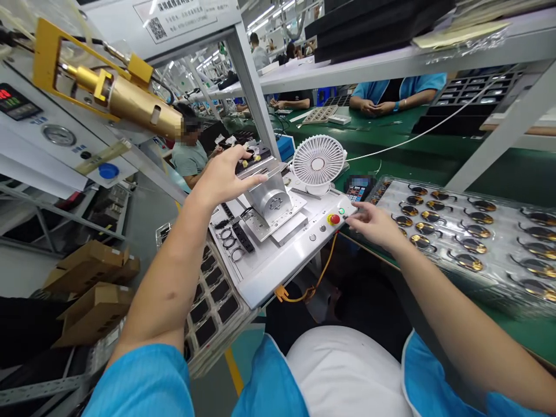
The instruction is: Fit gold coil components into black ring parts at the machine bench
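My left hand point(228, 174) rests at the top of a silver metal fixture point(274, 200) with a round drum-like front. Its thumb and fingers are spread apart, and the fingertips are partly hidden behind the fixture's upper edge. At the right end of the white machine base point(264, 278), my right hand point(376, 226) has its thumb and index finger apart, close to a green-ringed button point(341, 211). Beside that button sits a red emergency-stop knob point(333, 219). Several thin black rings point(226, 234) lie on the base left of the fixture.
A white fan point(319, 162) stands behind the fixture. To the right, a clear tray point(443, 231) carries several round, dark parts with tails. A gold cylinder point(145, 107) hangs at upper left. Stacked trays point(212, 295) lie at lower left. Other people sit beyond.
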### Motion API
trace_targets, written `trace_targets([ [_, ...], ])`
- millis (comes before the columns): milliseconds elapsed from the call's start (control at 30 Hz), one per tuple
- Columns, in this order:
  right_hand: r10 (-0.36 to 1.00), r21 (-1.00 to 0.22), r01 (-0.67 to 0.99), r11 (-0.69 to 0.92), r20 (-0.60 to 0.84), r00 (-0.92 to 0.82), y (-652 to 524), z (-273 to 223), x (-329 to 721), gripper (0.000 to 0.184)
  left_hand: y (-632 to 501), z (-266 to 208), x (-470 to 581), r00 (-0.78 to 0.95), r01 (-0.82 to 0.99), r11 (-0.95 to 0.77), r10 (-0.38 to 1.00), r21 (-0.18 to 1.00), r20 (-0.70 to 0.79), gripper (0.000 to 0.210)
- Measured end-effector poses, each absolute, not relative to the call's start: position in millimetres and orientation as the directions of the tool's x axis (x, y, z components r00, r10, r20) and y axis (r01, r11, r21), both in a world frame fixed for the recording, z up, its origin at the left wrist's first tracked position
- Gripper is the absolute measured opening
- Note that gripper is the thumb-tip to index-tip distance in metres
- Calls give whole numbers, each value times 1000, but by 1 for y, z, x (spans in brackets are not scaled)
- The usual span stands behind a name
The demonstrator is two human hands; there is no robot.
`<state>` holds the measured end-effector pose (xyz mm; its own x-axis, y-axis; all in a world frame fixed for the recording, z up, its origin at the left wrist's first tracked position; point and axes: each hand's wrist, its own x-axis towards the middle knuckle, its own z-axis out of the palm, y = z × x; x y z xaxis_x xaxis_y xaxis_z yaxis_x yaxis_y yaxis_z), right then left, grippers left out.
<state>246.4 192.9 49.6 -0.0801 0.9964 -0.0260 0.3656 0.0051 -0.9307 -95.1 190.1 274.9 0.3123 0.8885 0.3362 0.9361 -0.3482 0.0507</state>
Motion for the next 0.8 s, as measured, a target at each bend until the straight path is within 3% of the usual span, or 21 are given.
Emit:
trace_targets([
  [133, 961, -681, 726, 94, -130, -246, 191, 42, 232, 80, 164, 258, -100, 291, 908, -399, 820, 130, 492, 70],
  [267, 953, -504, 844, 185, -119, -280, 185, 27, 223, 88, 102, 205, -97, 240, 808, -533, 686, 251, 686, 56],
  [367, 961, -498, 848, 181, -95, -261, 187, 21, 224, 93, 54, 142, -84, 205, 665, -557, 777, 498, 595, 42],
  [467, 960, -555, 815, 168, -95, -263, 188, 24, 230, 91, 22, 78, -62, -3, 462, -307, 938, 832, 348, 33],
  [533, 956, -623, 761, 183, -68, -285, 177, 25, 233, 84, 9, 44, -44, -78, 222, -89, 991, 971, 109, 33],
  [633, 906, -843, 478, 245, 23, -424, 137, 17, 226, 77, -5, 10, -17, -24, -80, 123, 992, 989, -125, 41],
  [733, 827, -952, 90, 294, 206, -524, 83, -1, 207, 87, -12, -8, 2, 37, -308, 176, 984, 935, -174, 49],
  [800, 829, -948, -20, 317, 288, -480, 55, -12, 194, 90, -13, -15, 10, 32, -433, 171, 984, 885, -175, 55],
])
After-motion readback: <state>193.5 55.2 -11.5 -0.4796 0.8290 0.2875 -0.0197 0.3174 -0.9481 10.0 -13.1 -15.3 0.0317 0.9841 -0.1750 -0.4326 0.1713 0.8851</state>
